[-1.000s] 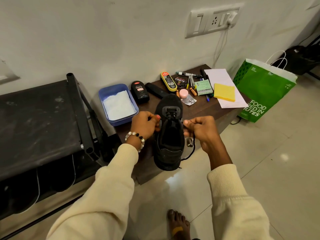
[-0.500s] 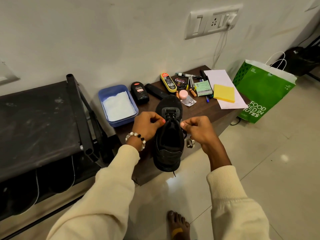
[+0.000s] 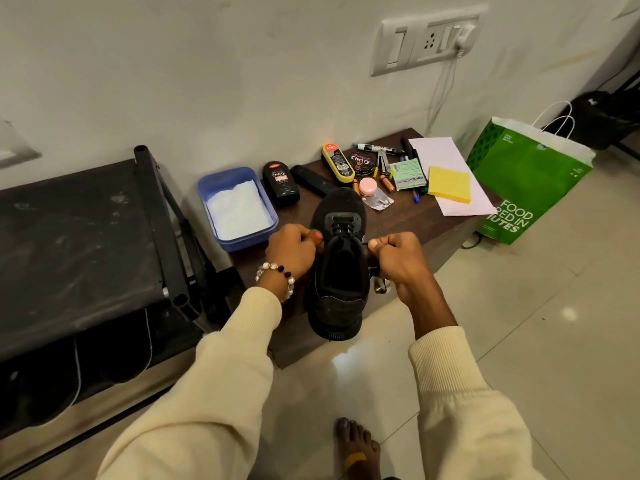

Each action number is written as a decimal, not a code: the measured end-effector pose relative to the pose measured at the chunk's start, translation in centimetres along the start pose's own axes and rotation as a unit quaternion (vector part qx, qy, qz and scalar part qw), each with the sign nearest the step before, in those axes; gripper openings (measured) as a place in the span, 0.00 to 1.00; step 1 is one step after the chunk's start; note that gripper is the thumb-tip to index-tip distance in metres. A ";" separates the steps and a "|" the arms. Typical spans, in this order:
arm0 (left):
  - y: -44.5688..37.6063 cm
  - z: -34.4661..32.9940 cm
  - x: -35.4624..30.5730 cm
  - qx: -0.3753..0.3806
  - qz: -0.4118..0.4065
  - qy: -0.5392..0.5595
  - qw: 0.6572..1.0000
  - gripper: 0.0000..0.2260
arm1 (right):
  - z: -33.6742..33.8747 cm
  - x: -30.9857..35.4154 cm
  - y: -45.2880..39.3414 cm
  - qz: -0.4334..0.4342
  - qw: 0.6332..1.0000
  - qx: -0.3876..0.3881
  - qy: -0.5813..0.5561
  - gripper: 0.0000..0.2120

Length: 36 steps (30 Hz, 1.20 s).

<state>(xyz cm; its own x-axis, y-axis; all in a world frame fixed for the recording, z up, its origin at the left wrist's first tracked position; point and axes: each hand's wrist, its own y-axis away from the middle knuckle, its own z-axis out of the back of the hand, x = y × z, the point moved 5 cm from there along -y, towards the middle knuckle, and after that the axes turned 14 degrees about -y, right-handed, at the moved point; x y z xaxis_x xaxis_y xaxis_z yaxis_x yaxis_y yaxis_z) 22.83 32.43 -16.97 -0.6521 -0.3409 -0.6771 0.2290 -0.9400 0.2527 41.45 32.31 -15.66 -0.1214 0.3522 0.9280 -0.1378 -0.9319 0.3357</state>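
On the low table's (image 3: 408, 221) six o'clock edge, a black shoe (image 3: 341, 303) lies toe toward twelve o'clock, heel overhanging. The left hand (image 3: 291, 254) at its nine o'clock and the right hand (image 3: 398, 259) at three each pinch the lace (image 3: 341, 228) with curled fingers. A blue tub (image 3: 207, 188) sits at ten o'clock.

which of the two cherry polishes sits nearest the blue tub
The black Cherry bottle, right beside the blue tub; the round Cherry tin lies farther right.
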 end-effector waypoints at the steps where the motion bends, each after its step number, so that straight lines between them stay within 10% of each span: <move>1: 0.1 0.1 0.0 0.002 -0.001 0.014 1.000 0.10 | 0.0 0.0 0.0 -0.001 1.000 0.000 0.003 0.11; 14: 3.7 3.9 -2.8 0.056 0.090 0.385 0.917 0.09 | 1.3 3.8 2.8 -0.042 0.985 0.007 -0.165 0.04; 25: 9.4 11.0 -12.6 0.126 0.076 0.488 0.860 0.11 | 1.3 16.7 10.5 -0.056 0.967 0.106 -0.225 0.11; 36: 13.7 18.6 -20.4 0.035 -0.063 0.340 0.938 0.08 | 3.9 27.0 15.9 0.048 0.964 0.124 -0.230 0.14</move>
<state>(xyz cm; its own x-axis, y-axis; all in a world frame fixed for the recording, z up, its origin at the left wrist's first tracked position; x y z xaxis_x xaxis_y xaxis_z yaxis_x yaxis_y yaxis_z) 25.78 26.69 13.18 -0.0540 -0.1779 -0.9826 0.1176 -0.9783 0.1707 39.77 26.66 15.35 0.3356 0.2407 0.9107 0.0990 -0.9705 0.2200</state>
